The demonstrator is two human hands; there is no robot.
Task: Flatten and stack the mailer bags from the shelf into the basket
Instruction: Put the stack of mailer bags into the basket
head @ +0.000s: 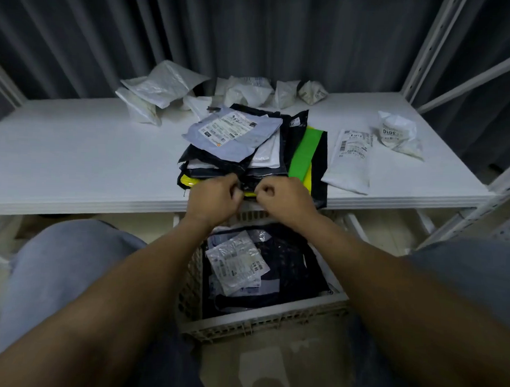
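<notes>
Your left hand (212,196) and right hand (283,196) pinch the stack (235,140) at its near edge, mid-frame; next, probably lower it flat into the basket (260,318).

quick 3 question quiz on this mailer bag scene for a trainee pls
1. True or false: the basket already holds mailer bags.
2. What do the left hand and right hand grip? A) the near edge of the stack on the shelf; B) the basket's rim; C) nothing.
3. Fill in: the black bag at the stack's right shows a ___ strip.
Key: 1 true; 2 A; 3 green.
</notes>
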